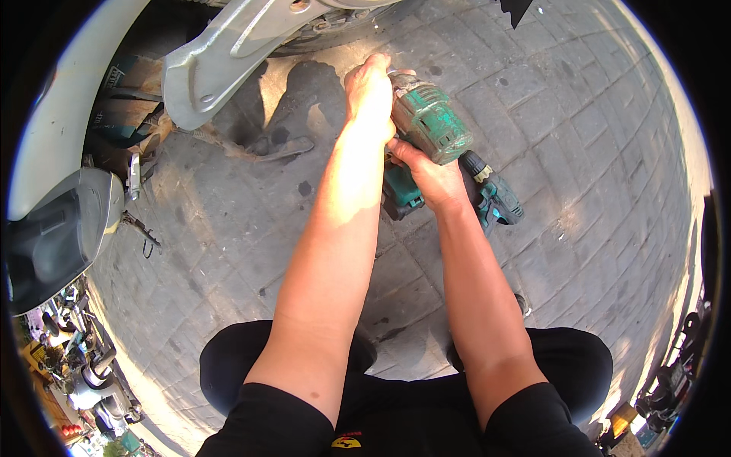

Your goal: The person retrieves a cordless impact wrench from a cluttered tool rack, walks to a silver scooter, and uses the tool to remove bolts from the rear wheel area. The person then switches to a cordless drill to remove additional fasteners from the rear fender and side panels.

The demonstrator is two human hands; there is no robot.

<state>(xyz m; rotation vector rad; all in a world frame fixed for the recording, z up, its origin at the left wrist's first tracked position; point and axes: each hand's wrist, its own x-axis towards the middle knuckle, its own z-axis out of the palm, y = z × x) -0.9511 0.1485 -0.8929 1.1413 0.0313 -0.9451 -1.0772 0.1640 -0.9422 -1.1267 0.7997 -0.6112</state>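
A worn green cordless impact wrench (435, 120) is held out in front of me, above the paving. My right hand (435, 177) is closed around its handle, thumb along the near side. Below the grip, the dark green battery (402, 190) shows between my forearms. At the tool's front end, my left hand (368, 95) is closed against the nose; most of its fingers are hidden from me. Just right of my right wrist, a teal and black cordless drill (499, 199) lies on the ground.
Silver vehicle bodywork (221, 65) hangs at the upper left, beside a cardboard box (141, 76). A grey and black vehicle part (65, 228) juts in at the left. Cluttered parts (91, 373) fill the lower left. Grey paving (594, 175) extends to the right.
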